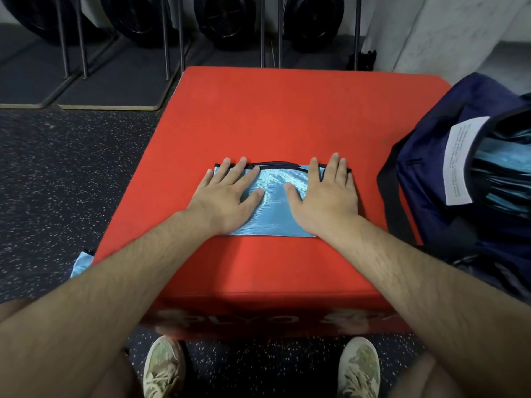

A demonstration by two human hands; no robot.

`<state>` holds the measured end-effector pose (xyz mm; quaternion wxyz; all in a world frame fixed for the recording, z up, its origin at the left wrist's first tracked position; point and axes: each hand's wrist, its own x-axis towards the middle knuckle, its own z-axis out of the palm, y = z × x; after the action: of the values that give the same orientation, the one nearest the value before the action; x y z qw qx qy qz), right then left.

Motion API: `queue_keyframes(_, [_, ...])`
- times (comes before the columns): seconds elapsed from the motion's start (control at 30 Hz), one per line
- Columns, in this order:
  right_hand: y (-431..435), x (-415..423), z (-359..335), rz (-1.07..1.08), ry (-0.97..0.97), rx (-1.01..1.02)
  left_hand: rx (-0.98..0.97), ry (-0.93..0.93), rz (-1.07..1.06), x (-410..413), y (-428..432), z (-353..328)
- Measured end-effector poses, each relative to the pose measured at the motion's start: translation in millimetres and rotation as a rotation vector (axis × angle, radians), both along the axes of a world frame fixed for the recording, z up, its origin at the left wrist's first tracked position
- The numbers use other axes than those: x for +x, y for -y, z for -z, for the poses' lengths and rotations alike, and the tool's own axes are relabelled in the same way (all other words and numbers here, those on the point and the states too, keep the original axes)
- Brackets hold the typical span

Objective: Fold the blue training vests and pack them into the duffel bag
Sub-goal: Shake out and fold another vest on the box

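A light blue training vest point(274, 205) with black trim lies folded into a small rectangle on the red plyo box point(287, 116). My left hand point(227, 193) presses flat on its left half, fingers straight and spread. My right hand point(326, 193) presses flat on its right half the same way. The navy duffel bag point(431, 173) stands open at the box's right edge, with blue vests point(500, 168) inside it and a white label point(459, 159) at its opening.
Another light blue vest point(82, 262) lies on the speckled floor to the left of the box, partly hidden by my left forearm. Black weight plates on a rack point(224, 21) stand behind the box. My two shoes point(163, 369) are at the box's front.
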<state>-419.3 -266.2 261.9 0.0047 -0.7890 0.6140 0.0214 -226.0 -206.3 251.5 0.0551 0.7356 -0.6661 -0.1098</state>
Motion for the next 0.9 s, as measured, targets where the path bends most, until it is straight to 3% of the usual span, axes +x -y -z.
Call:
queue_keyframes(0.13, [-14.2,6.9,-3.5,-0.296,0.026,-0.286,-0.007,0.001,0.001,0.0,0.8,-0.3])
queue_keyframes(0.2, [-27.8,12.7,-1.4,-0.423,0.109,-0.237,-0.028,-0.005,0.009,-0.5,0.9,0.1])
queue_keyframes(0.27, [-38.9,17.0,2.6,-0.394,0.137,-0.046,-0.045,-0.005,0.010,-0.7,1.7,-0.4])
queue_keyframes(0.33, [-40.5,15.3,6.9,-0.378,0.115,0.017,-0.061,0.003,0.006,-0.6,2.4,-0.3])
queue_keyframes(0.47, [-21.1,7.4,4.7,-0.451,0.093,0.001,-0.129,0.049,-0.020,-2.6,2.3,-5.7])
queue_keyframes(0.57, [-3.8,1.8,-5.6,-0.427,0.041,-0.018,-0.148,0.237,-0.048,-8.3,0.3,-19.1])
queue_keyframes(0.67, [-8.6,1.1,-23.1,-0.426,0.079,-0.176,-0.094,0.390,-0.094,-15.5,-5.9,-34.5])
queue_keyframes(0.7, [-14.5,2.6,-30.9,-0.441,0.119,-0.161,-0.071,0.402,-0.103,-17.8,-7.9,-38.3])
queue_keyframes(0.77, [-29.2,5.2,-45.7,-0.466,0.205,0.071,0.004,0.374,-0.114,-22.9,-14.0,-47.1])
queue_keyframes(0.83, [-43.1,3.9,-54.7,-0.513,0.109,0.301,0.070,0.334,-0.116,-26.8,-19.7,-53.4])
queue_keyframes(0.9, [-48.5,-0.4,-57.1,-0.546,-0.036,0.335,0.099,0.320,-0.097,-31.0,-26.0,-57.6])
